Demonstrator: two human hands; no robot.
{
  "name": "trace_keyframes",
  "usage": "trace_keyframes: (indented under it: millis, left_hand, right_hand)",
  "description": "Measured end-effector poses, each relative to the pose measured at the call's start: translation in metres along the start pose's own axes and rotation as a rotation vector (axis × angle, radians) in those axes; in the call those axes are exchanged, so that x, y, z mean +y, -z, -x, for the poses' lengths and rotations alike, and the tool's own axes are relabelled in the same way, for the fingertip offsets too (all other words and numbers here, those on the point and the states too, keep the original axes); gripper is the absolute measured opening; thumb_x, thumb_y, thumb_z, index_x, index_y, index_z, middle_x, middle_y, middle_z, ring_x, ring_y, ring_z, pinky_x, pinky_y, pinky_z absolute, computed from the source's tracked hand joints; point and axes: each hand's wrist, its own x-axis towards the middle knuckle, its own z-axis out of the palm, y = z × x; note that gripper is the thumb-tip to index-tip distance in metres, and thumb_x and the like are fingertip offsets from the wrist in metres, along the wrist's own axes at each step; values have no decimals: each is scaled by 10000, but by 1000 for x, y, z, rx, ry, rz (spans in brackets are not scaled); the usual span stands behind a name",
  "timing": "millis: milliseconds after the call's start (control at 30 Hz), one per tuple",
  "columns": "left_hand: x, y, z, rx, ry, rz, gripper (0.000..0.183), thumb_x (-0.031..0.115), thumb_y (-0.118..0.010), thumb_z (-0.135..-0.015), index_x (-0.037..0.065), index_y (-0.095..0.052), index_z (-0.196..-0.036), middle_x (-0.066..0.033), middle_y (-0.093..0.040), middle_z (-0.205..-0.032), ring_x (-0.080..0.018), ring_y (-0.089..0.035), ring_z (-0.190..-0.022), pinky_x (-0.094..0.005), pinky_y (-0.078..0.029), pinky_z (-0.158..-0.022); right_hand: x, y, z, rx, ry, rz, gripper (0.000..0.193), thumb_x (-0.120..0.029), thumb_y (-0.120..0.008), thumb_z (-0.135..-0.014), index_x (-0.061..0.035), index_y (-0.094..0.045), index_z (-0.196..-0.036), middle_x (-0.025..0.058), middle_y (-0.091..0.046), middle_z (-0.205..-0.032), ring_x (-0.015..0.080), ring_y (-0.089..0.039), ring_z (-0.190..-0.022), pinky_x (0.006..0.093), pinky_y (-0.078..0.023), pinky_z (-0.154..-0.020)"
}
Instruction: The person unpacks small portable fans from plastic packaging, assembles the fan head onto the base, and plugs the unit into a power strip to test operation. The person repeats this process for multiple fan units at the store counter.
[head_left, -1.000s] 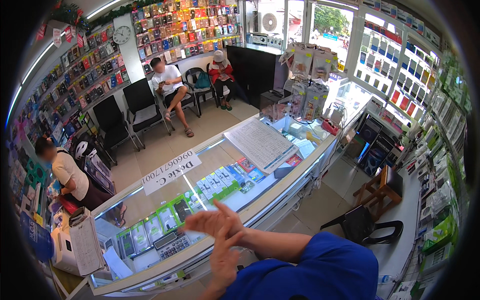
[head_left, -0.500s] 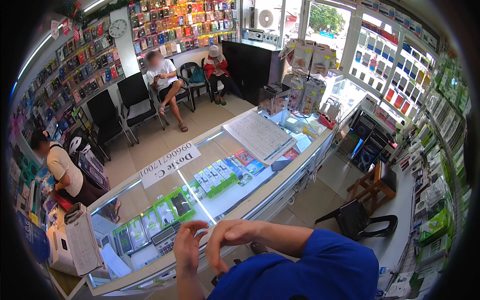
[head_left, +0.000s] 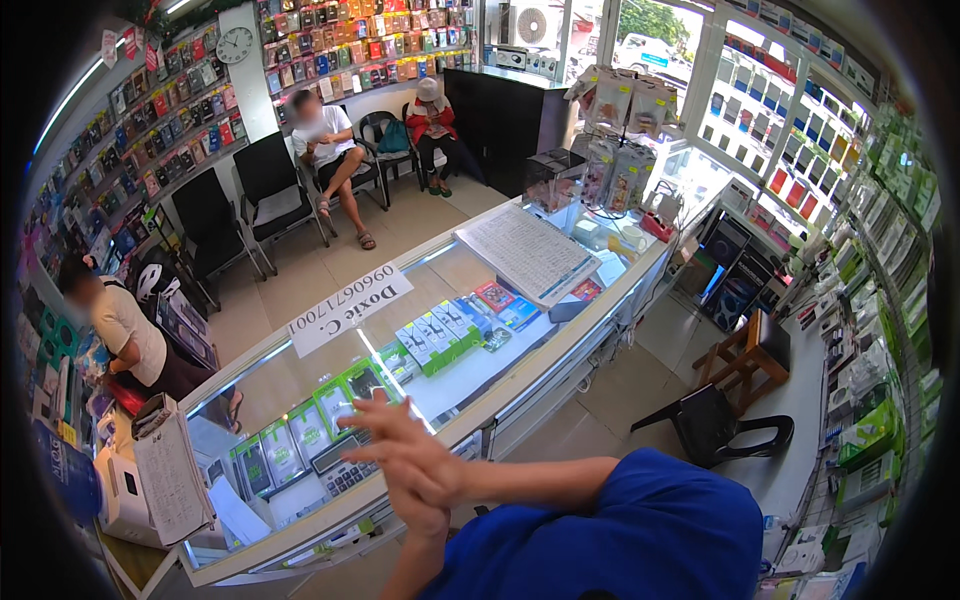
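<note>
My left hand (head_left: 385, 425) and my right hand (head_left: 438, 472) meet in front of my body, above the near edge of a glass display counter (head_left: 520, 395). They overlap and touch, so part of each is hidden by the other. Several fingers stretch out to the left and stand apart. I see no object in either hand. Below and beyond the fingers, under the glass, lie a calculator (head_left: 350, 478) and green-edged boxes (head_left: 312, 430). A blue sleeve (head_left: 620, 530) covers my right upper arm.
On the counter lie a paper sign (head_left: 350, 312) and a sheet-covered board (head_left: 525, 255). A clipboard (head_left: 172, 480) leans near a white device (head_left: 128, 495). Two people sit on chairs by the far wall; another person (head_left: 130, 330) stands left. A black chair (head_left: 705, 425) and stool (head_left: 760, 350) stand right.
My hands have come together, with fingers now spread toward the upper left. The right hand has shifted left onto the left one. The view has moved slightly.
</note>
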Motion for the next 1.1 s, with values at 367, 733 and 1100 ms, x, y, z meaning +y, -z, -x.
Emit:
trace_keyframes:
  millis: [367, 733, 1100]
  left_hand:
    - [28, 46, -29, -499, -335, -443, 737, 435, -457, -1088, 12, -280, -1665, -218, -263, -1720, -394, -267, -1585, -511, -276, -1268]
    - [51, 41, -22, -579, -66, -298, 453, 187, -592, -1070, -46, -566, -1458, -217, -658, -1321, -386, -722, -1118, -438, -553, -1015]
    - [-8, 10, -35, -485, 365, 583, 542, 431, -411, -1119, 17, -632, -1391, -220, -689, -1202, -335, -643, -1228, -531, -394, -1181]
  right_hand:
    - [-3, -41, 16, -39, 153, 103, 708, -480, -500, -1057, -132, -355, -1657, 218, -374, -1578, 389, -250, -1567, 567, -216, -1264]
    - [-3, 17, 33, 105, -685, -880, 698, -525, -316, -1123, -69, -319, -1651, 176, -627, -1325, 247, -596, -1303, 411, -454, -1126]
    - [26, 39, 26, -219, -338, -1281, 760, -564, -292, -1121, 78, -694, -1185, 233, -693, -1207, 319, -653, -1176, 419, -483, -1079]
